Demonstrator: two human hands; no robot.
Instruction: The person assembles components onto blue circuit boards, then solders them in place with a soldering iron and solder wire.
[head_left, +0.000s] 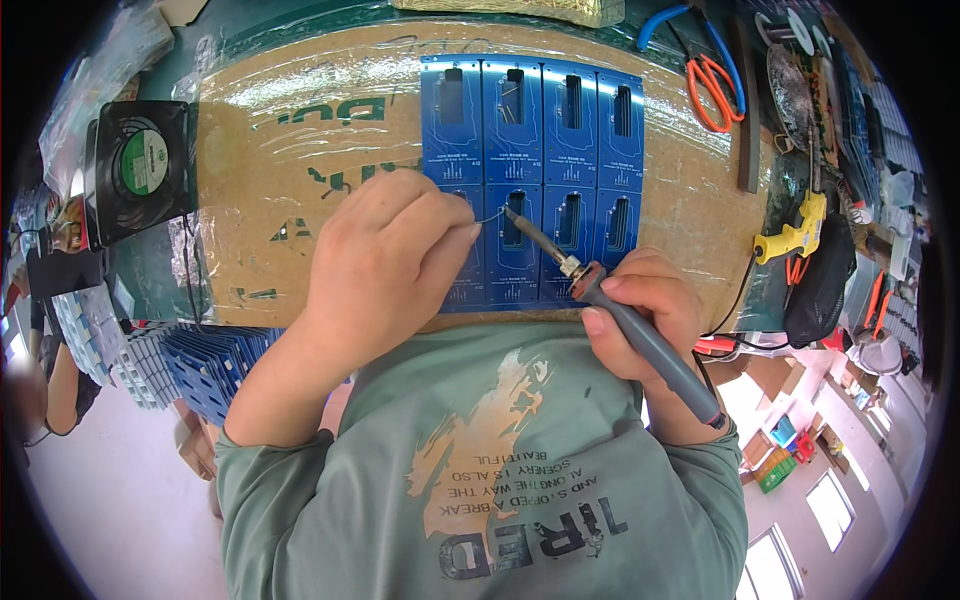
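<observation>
A panel of blue circuit boards [513, 150] with dark rectangular slots lies flat on a sheet of cardboard [300, 80] in front of me. My right hand [655, 300] is wrapped round the grey handle of a soldering iron [650, 345]. The iron slants up and left, its tip over a slot in the near row. From the left, my left hand [390, 255] is closed in a pinch on thin solder wire [488, 219], whose end reaches the iron's tip. Whether tip and wire touch the board is too small to tell. My left hand covers the panel's lower left part.
A black fan [145, 160] stands at the left. Blue-handled pliers [735, 70], an orange-handled tool [705, 95] and a yellow glue gun [795, 235] lie at the right. More blue boards [205, 365] are stacked near left. Another person's arm [62, 390] shows at the far left.
</observation>
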